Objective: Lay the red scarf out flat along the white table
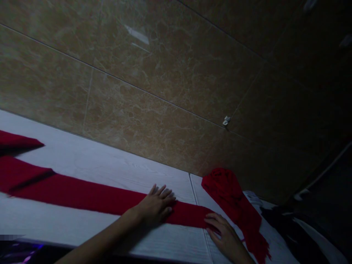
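A long red scarf (82, 194) lies stretched across a white wood-grain tabletop (90, 161). My left hand (156, 205) rests flat on it, fingers spread, near its right part. My right hand (222, 233) lies on the scarf's right end, where the strip meets a bunched, fringed stretch of red scarf (233, 201) running toward the table's near right edge. The right fingers are stretched out on the cloth. At the far left the scarf folds back in two red flaps (16, 141).
A brown marble-tiled wall (165, 80) rises right behind the table, with a small metal fitting (226, 120) on it. A black-and-white cloth (288, 223) lies at the right end. The right side of the scene is very dark.
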A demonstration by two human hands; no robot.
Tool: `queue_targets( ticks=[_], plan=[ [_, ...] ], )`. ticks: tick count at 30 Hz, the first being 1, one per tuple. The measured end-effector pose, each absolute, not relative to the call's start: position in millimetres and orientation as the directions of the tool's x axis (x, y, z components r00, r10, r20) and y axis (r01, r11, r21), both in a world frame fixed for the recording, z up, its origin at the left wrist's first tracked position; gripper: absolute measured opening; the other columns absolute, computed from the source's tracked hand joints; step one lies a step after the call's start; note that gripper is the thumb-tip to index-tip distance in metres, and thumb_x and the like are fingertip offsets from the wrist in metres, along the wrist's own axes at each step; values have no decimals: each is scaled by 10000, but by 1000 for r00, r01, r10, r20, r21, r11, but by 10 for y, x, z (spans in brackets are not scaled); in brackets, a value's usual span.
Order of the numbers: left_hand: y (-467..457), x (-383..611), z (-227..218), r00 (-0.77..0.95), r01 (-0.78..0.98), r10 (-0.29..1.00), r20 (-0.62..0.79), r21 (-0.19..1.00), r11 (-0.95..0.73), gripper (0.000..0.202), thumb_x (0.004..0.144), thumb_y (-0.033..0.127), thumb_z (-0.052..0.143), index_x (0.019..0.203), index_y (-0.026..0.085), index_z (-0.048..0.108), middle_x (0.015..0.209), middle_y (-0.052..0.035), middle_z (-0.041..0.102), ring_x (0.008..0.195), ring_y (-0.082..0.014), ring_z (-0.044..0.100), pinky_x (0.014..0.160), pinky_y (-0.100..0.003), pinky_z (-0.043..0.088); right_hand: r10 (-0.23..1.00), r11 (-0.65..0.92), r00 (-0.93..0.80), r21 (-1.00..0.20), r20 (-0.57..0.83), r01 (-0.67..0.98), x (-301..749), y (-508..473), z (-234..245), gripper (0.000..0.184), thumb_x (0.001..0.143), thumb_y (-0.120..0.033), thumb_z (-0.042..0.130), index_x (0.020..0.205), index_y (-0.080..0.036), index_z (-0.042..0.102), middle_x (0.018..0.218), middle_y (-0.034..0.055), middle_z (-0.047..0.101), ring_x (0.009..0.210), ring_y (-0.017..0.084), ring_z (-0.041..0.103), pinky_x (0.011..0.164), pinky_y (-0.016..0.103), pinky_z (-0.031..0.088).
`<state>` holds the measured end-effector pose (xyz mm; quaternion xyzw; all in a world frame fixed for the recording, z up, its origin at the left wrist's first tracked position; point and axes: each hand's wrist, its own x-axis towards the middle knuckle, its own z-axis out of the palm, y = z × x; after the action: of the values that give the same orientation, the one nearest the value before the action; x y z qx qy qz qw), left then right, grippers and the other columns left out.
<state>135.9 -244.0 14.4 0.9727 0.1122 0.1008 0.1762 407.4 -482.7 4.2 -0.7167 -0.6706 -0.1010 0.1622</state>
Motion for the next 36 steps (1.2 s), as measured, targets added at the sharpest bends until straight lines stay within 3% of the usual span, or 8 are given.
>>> queue_targets(
  ticks=[6, 10, 13, 18, 22, 28, 32, 36],
  plan=[
    [-2564, 1450, 40, 961, 165, 233, 151, 361, -918, 539, 1029, 479, 418, 1544, 320, 438, 1627, -99, 367, 1533, -399, 223, 1188, -741, 119, 928, 40, -56, 50, 368, 998, 4082, -4855, 75, 305, 884, -184, 608, 1149, -237, 749, 1229, 90, 722, 1095, 264, 702, 972, 420, 591],
    [-2584, 1416, 66, 967, 167, 223, 121, 359, -918, 596, 1027, 553, 391, 1561, 289, 414, 1634, -123, 327, 1537, -394, 202, 1196, -727, 103, 914, 111, -152, 130, 376, 985, 4109, -4842, 121, 354, 857, -85, 522, 1082, -228, 755, 1131, 67, 752, 1024, 238, 717, 936, 401, 600],
    [-2585, 1407, 78, 968, 167, 223, 113, 370, -914, 606, 1026, 551, 392, 1568, 280, 399, 1641, -123, 306, 1543, -387, 180, 1203, -716, 103, 899, 124, -181, 164, 399, 979, 4142, -4818, 194, 349, 894, -79, 498, 1098, -228, 739, 1100, 61, 752, 1012, 222, 709, 931, 383, 592],
    [-2575, 1422, 65, 969, 168, 222, 108, 369, -914, 606, 1026, 552, 390, 1570, 285, 395, 1642, -114, 299, 1542, -393, 177, 1203, -717, 100, 879, 95, -171, 187, 446, 978, 4206, -4840, 179, 360, 943, -95, 471, 1172, -243, 706, 1153, 67, 734, 1060, 236, 693, 1037, 460, 526],
    [-2557, 1441, 21, 967, 159, 219, 128, 365, -917, 624, 1027, 599, 360, 1575, 303, 383, 1645, -104, 296, 1543, -391, 175, 1208, -708, 100, 880, 83, -147, 158, 452, 984, 4244, -4935, -5, 319, 909, -103, 504, 1078, -266, 721, 1141, 45, 739, 1051, 241, 697, 986, 447, 555],
    [-2548, 1442, 6, 972, 158, 207, 111, 342, -926, 674, 1017, 663, 304, 1590, 310, 345, 1656, -104, 272, 1547, -389, 163, 1210, -703, 91, 873, -23, 0, 42, 488, 999, 4269, -4980, -50, 316, 951, -159, 450, 1058, -249, 733, 1159, 83, 726, 1062, 257, 687, 959, 462, 561],
    [-2545, 1444, 20, 978, 159, 194, 82, 315, -936, 707, 1003, 703, 287, 1602, 328, 299, 1670, -97, 230, 1552, -383, 145, 1212, -697, 88, 897, -77, 92, -51, 433, 996, 4092, -4745, 63, 425, 1056, -273, 323, 1268, -212, 686, 1369, 121, 638, 1261, 261, 598, 1076, 480, 492],
    [-2543, 1458, 21, 979, 170, 195, 59, 295, -940, 644, 1016, 681, 297, 1592, 394, 281, 1683, -85, 173, 1556, -386, 115, 1196, -717, 80, 967, -44, 75, -132, 243, 990, 3758, -4370, 97, 511, 1096, -418, 286, 1585, -282, 352, 1654, 32, 292, 1522, 222, 269, 1244, 509, 258]
  ],
)
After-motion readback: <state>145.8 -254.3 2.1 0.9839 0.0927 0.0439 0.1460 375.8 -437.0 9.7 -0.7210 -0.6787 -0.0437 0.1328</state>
